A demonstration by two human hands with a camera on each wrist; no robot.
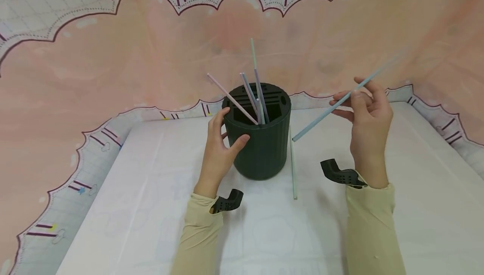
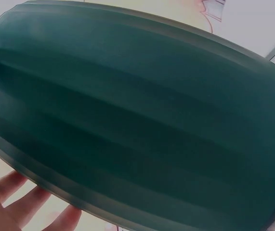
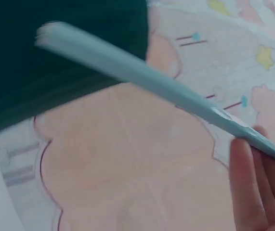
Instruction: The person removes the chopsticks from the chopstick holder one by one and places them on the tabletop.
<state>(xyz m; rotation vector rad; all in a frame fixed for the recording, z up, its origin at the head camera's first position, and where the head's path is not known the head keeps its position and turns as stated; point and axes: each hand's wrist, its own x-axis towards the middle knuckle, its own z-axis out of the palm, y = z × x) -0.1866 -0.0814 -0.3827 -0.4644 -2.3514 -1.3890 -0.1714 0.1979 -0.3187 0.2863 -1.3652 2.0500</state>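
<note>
A dark green ribbed pen holder point(image 1: 261, 153) stands upright on the white table, with a slotted top at its back. Around its left side my left hand point(image 1: 217, 155) grips it, thumb on the near wall and fingers on the far side. The green wall point(image 2: 142, 115) fills most of the left wrist view. Several pastel straws, one of them pink point(image 1: 228, 94), lean inside the holder. My right hand point(image 1: 368, 115) pinches a light blue straw point(image 1: 321, 116) in the air, slanted, its lower end right of the holder. The right wrist view shows this straw point(image 3: 147, 77) between thumb and fingers.
A thin pale green straw point(image 1: 293, 174) lies on the white table point(image 1: 151, 207), just right of the holder. A peach and white patterned cloth point(image 1: 170, 56) hangs behind and edges the table. Each wrist carries a black mount point(image 1: 342, 175).
</note>
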